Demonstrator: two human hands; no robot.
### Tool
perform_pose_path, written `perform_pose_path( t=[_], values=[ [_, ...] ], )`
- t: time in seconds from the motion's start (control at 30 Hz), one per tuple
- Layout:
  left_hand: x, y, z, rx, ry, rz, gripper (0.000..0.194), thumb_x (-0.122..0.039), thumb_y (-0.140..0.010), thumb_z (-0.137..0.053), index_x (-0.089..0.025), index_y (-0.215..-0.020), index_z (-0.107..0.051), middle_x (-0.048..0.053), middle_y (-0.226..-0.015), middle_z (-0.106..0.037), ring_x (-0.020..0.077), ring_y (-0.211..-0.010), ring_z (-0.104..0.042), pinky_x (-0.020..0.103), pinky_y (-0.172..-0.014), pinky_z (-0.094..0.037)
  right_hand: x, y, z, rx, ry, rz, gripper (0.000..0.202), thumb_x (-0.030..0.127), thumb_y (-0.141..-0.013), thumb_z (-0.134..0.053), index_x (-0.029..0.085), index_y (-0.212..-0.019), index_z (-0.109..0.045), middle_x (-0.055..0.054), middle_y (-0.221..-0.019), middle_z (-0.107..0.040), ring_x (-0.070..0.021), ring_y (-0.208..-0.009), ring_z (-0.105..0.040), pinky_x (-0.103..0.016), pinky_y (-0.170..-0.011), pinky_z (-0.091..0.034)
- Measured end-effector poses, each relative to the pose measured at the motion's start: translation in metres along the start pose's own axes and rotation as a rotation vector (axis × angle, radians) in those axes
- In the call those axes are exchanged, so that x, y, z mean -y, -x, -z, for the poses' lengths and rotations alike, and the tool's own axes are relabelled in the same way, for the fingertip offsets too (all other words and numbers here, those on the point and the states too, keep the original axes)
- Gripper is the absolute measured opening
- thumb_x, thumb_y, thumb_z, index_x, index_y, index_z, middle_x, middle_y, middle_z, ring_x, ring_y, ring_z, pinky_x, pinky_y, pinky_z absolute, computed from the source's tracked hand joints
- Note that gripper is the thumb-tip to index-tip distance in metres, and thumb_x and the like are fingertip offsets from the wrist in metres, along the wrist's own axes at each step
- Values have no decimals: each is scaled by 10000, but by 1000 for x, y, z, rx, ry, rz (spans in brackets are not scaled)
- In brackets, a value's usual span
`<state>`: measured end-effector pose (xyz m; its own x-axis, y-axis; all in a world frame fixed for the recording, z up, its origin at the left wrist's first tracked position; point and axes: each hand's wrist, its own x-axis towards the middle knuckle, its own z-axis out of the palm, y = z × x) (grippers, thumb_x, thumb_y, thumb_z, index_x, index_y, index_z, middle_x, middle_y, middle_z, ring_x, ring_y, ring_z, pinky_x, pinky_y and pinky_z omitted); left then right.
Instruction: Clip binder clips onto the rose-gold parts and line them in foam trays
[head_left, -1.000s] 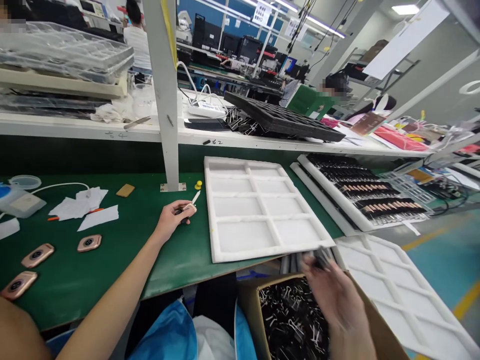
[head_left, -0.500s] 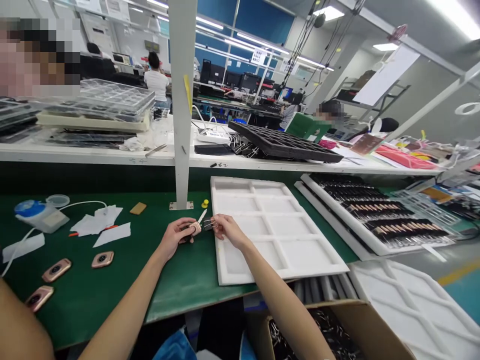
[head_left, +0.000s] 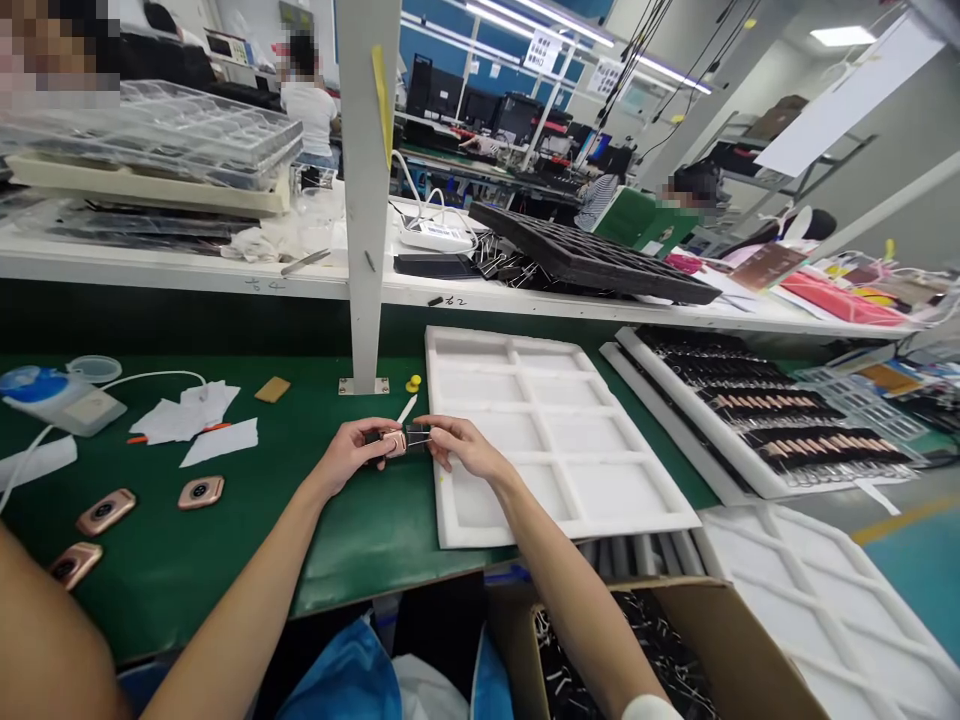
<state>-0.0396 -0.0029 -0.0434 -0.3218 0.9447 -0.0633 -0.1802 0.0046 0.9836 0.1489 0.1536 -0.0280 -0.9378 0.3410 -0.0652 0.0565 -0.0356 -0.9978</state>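
My left hand (head_left: 351,452) is closed around a rose-gold watch case (head_left: 394,444), held above the green bench mat. Between thumb and fingers, my right hand (head_left: 459,446) grips a black binder clip (head_left: 417,436) by its wire handles. The clip meets the right side of the watch case; whether its jaws are over the edge is too small to tell. A white pointed tool (head_left: 407,408) shows just behind the case, beside a small yellow object (head_left: 413,383). More watch cases (head_left: 201,491) lie on the mat to the left.
A white foam tray (head_left: 491,535) with compartments lies right of my hands. Another foam tray (head_left: 739,478) holds rows of clipped watch cases. Below the bench edge stands a cardboard box (head_left: 739,640) of binder clips. A metal post (head_left: 365,230) rises behind my hands; another person's arm (head_left: 45,640) is at lower left.
My right hand has brought the binder clip left, up against the watch case. The case has turned slightly in my left hand. The whole view has tilted downward.
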Motion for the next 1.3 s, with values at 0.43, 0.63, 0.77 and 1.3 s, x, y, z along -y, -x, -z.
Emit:
perform_pose_path(
  t=[0.43,0.63,0.77,1.3],
  values=[
    [8,-2,4,10,-38,-4,398,-413,-729,-874,-170,-1039,-821,78,-867,-710,149,-641,-598,281,-547,-529,0,-2,-2,48,80,-8,526,526,-954,-586,126,-1294,-633,33,-656,-568,-94,-502,-517,-242,-495,-438],
    [11,-4,5,7,-53,10,422,-413,-732,-874,-164,-1069,-816,73,-838,-719,133,-572,-597,280,-542,-508,5,-2,-6,16,75,-8,546,541,-926,-605,108,-1257,-642,45,-620,-546,-97,-482,-498,-241,-463,-420],
    [9,-4,6,7,-87,17,460,-429,-743,-863,-156,-1108,-806,78,-824,-730,135,-559,-605,267,-529,-490,3,-3,-6,9,75,6,535,532,-921,-615,111,-1250,-646,42,-622,-553,-96,-486,-501,-236,-456,-408],
    [-3,0,3,-63,-197,56,595,-504,-715,-865,-131,-1168,-769,73,-736,-721,159,-557,-608,236,-464,-413,15,-12,-14,-35,232,-84,457,516,-862,-704,183,-1174,-682,-30,-809,-702,-133,-598,-655,-215,-480,-502]
  ],
)
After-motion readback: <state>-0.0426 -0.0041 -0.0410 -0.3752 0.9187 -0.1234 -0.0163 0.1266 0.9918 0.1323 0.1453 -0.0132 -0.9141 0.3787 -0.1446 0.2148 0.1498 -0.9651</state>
